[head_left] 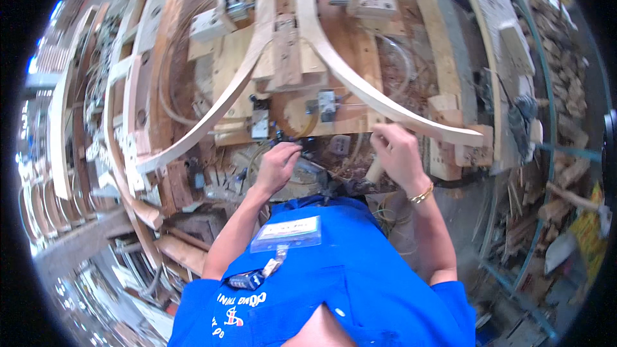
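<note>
Fingers [292,148] of left hand [276,166] and right hand [400,153] half-curl, any hold unclear; badge sleeve [312,240] contains card [289,227].

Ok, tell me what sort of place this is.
Most likely a woodworking shop: two pale curved wooden pieces lie on a wooden jig with metal fittings, and a pile of wood pieces stands at the far right.

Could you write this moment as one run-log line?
left hand: curled, grip unclear | right hand: near right curved wooden strip, grip unclear | left curved wooden strip: set opposite
</note>
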Available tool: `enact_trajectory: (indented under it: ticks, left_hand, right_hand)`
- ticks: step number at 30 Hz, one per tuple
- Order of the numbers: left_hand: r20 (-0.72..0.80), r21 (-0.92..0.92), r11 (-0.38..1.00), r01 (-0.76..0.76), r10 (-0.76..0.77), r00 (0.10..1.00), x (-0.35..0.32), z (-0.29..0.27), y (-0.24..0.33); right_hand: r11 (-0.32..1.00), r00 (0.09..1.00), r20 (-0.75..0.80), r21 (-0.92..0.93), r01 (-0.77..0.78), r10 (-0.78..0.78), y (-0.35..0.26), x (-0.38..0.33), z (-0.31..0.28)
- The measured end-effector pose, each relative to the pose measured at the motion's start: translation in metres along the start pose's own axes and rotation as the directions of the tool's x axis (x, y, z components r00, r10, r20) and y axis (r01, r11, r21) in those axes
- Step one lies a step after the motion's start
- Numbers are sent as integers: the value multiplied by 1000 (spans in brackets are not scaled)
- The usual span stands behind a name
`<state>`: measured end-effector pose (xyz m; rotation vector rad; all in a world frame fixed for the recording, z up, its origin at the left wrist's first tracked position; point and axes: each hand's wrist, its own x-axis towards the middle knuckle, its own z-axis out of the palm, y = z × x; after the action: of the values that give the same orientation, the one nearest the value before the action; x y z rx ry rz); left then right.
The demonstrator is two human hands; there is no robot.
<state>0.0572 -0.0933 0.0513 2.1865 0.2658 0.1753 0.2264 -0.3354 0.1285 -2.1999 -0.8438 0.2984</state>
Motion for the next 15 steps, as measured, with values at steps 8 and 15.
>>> enact_trajectory:
  ticks: [8,15]
  left_hand:
    - [59,73,994,-82,78,995,-67,14,-26]
    - [-524,14,964,265,-219,823,-140,-24,-28]
  right_hand:
    - [1000,973,230,-14,19,-15,-7,-2,90]
    - [975,892,398,39,219,-216,-28,-1,124]
